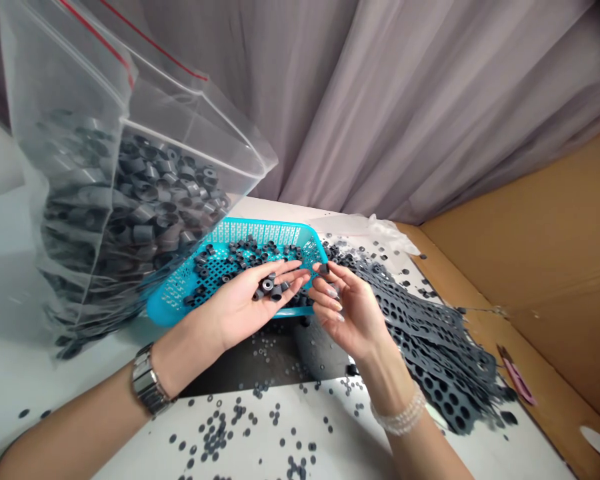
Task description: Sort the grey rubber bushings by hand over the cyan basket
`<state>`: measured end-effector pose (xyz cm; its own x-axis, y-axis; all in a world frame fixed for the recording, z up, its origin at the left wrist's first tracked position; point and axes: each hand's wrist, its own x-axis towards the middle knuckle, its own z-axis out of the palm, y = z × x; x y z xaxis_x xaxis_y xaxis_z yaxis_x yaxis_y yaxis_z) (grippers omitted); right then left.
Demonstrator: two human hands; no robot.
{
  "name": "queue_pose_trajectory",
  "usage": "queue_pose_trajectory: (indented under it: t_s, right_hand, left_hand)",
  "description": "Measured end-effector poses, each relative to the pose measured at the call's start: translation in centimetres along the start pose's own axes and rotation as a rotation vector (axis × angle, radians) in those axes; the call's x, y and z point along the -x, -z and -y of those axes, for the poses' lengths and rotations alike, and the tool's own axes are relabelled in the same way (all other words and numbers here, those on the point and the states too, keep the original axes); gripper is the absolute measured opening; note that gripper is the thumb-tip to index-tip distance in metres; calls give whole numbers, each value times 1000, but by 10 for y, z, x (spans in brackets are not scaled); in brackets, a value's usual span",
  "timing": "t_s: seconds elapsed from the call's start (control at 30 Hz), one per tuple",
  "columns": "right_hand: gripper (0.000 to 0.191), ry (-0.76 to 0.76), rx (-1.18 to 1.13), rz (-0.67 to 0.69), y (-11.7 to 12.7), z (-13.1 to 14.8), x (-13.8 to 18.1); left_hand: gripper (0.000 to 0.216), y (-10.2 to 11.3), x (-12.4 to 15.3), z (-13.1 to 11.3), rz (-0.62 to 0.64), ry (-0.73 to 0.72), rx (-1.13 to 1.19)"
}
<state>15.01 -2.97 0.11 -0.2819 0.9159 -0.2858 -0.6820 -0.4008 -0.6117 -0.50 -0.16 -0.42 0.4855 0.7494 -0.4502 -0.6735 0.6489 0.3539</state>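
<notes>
Palm up over a turquoise plastic basket (275, 223), my left hand (243, 300) is cupped under several small black rubber caps (276, 292), hollow and round. My right hand (353, 313) is just to its right, thumb and fingers closed in a pinch on one black cap (323, 268). The fingertips of both hands are close together but look apart. More loose black caps (250, 250) lie inside the basket, partly hidden behind my left hand. On the left stands a big clear zip bag (145, 180), filled with the same kind of caps, overlapping the basket's left side.
Punched black rubber sheets (425, 327) are piled on the right. Small black discs (217, 430) are scattered over the white table (145, 453). A pink-handled tool (517, 380) rests by the cardboard wall (525, 220). Behind hangs a grey curtain (380, 87), with crumpled clear plastic (393, 233) before it.
</notes>
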Motion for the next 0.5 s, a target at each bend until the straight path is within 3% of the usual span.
queue_pose_trajectory:
  t_s: [0.17, 0.37, 0.43, 0.5]
  right_hand:
    - [25, 35, -53, -82, 1, -3, -1]
    - [16, 134, 1, -272, 4, 11, -10]
    - [16, 227, 38, -228, -9, 28, -20]
    - [17, 318, 63, -148, -38, 47, -34]
  left_hand:
    - [35, 1, -1, -2, -50, -37, 78]
    - [40, 7, -7, -5, -29, -97, 190]
    - [39, 9, -8, -5, -40, -112, 219]
    - [39, 11, -11, -6, -37, -132, 251]
